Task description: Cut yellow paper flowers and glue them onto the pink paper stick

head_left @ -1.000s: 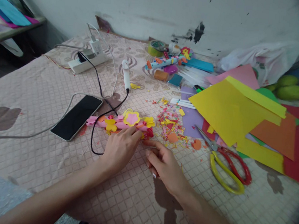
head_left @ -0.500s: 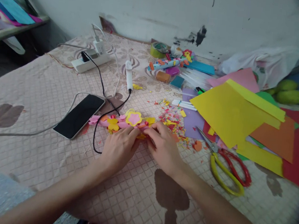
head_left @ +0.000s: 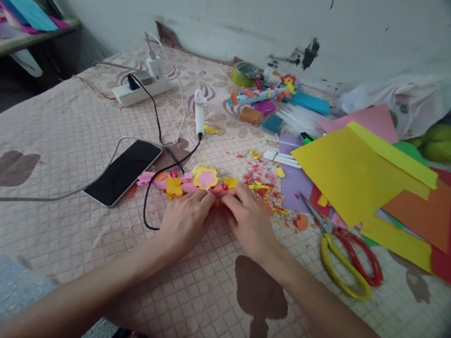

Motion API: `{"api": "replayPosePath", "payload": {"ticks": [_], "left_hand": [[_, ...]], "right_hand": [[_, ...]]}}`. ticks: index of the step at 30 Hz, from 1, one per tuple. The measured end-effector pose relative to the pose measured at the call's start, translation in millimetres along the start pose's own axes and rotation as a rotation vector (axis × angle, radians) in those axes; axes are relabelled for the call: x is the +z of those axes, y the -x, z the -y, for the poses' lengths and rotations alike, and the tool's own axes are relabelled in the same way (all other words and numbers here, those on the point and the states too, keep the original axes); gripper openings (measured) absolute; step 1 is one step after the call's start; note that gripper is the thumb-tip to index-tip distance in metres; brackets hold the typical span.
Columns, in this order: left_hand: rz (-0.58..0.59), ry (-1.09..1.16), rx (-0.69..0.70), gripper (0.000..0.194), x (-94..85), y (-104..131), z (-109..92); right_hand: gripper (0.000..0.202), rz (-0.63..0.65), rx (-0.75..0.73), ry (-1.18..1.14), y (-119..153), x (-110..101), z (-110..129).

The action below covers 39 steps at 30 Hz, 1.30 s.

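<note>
A pink paper roll (head_left: 186, 185) decorated with paper flowers and butterflies lies across the table in front of me. My left hand (head_left: 189, 216) is closed on its near side, fingers curled at the middle. Close beside it, my right hand (head_left: 250, 222) pinches the roll toward its right end. Both sets of fingertips nearly meet and hide part of the roll. A yellow flower with a pink centre (head_left: 205, 178) stands up just above my left fingers. The black cord of a white glue gun (head_left: 199, 114) crosses over the roll's left part.
A phone (head_left: 124, 172) lies to the left, near a power strip (head_left: 141, 93). Paper scraps (head_left: 266, 186) spread right of the roll. Scissors (head_left: 334, 240) with red and yellow handles rest beside stacked coloured paper (head_left: 341, 169). A blue decorated roll (head_left: 256, 96) and tape (head_left: 245, 74) sit behind.
The view has shifted slightly, so everything sits a little further right in the picture. Both hands keep their hold on the roll, with barely any movement of the fingers.
</note>
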<state>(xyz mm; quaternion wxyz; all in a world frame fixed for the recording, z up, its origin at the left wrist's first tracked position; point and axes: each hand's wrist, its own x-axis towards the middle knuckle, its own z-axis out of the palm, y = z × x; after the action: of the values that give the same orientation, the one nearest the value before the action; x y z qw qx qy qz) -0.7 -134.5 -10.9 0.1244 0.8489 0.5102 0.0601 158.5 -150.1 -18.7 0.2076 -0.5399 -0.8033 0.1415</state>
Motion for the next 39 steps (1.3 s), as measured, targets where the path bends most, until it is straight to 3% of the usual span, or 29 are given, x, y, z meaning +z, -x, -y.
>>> {"api": "replayPosePath", "payload": {"ticks": [12,39], "left_hand": [[-0.032,0.063,0.008,0.023,-2.0,3.6,3.9],[-0.011,0.051,-0.002,0.018,4.4,1.3,3.0]], "right_hand": [[0.025,-0.001,-0.027,0.087,-1.2,-1.6,-0.4],[0.022,0.0,-0.018,0.119,-1.8,4.9,-2.7]]}}
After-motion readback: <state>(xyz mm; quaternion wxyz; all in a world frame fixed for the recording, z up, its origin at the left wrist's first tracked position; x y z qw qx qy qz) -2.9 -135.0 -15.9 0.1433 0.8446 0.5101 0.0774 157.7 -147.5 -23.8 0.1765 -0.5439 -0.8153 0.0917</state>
